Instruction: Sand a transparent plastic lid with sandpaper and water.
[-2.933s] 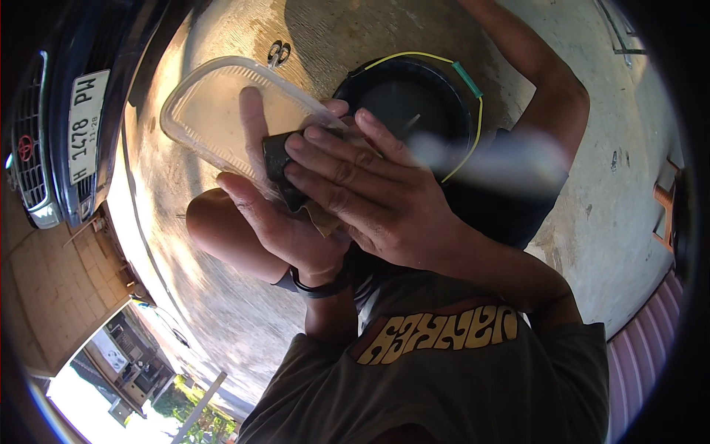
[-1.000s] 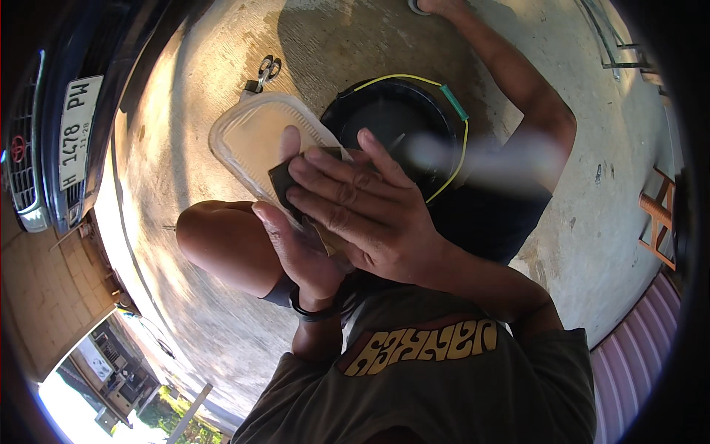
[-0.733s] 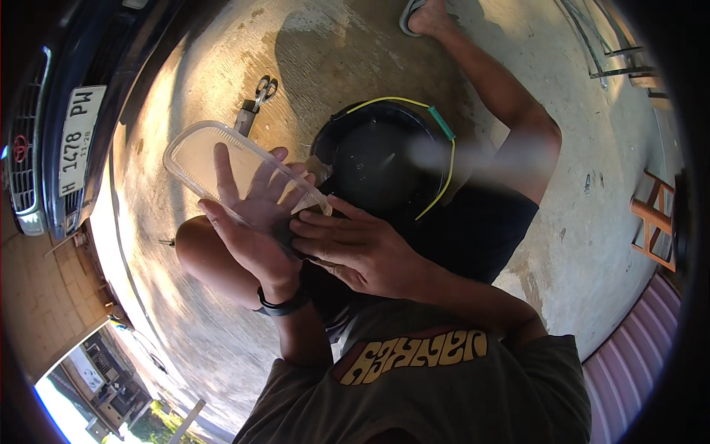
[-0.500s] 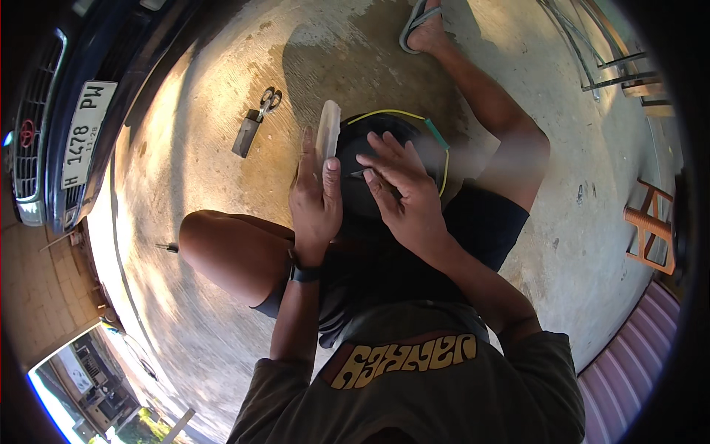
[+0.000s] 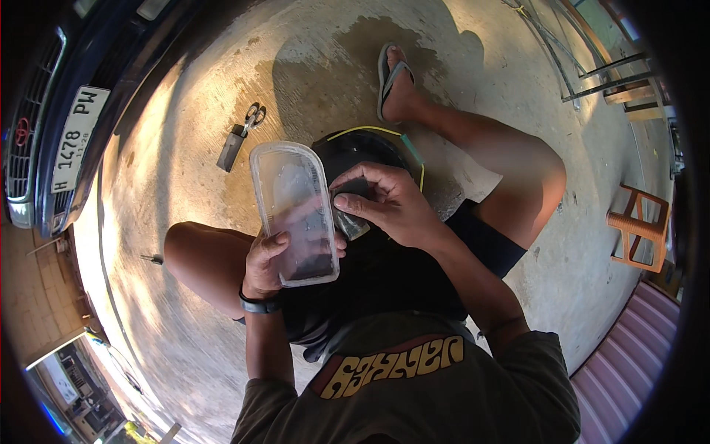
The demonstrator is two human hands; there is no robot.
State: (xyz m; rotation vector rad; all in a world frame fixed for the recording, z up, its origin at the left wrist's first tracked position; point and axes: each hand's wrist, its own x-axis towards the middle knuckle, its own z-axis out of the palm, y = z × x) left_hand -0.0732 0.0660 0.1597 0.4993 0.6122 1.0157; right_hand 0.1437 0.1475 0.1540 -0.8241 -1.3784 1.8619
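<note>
A clear plastic tub or lid (image 5: 296, 200), long with rounded corners and a pale rim, is tilted up in front of me. My left hand (image 5: 268, 259) grips its lower end, thumb on the near face and fingers behind. My right hand (image 5: 392, 200) is beside the tub's right edge, thumb and fingers pinched around something dark that I cannot make out. Under both hands is a black bucket (image 5: 370, 140) with a yellow handle and a green grip sleeve (image 5: 414, 148). My right hand and the tub hide most of its inside.
Scissors (image 5: 255, 115) lie on the concrete beside a dark oblong block (image 5: 231, 148). Left stands a dark car (image 5: 96, 126). An orange-brown plastic stool (image 5: 640, 228) is at the right, near a ribbed pinkish panel (image 5: 629, 348). Wet patches darken the floor (image 5: 333, 59) ahead.
The tub has turned from edge-on to broad side up and come nearer, with my left hand lower on it. My right hand's fingers have closed in beside its edge. My view has shifted.
</note>
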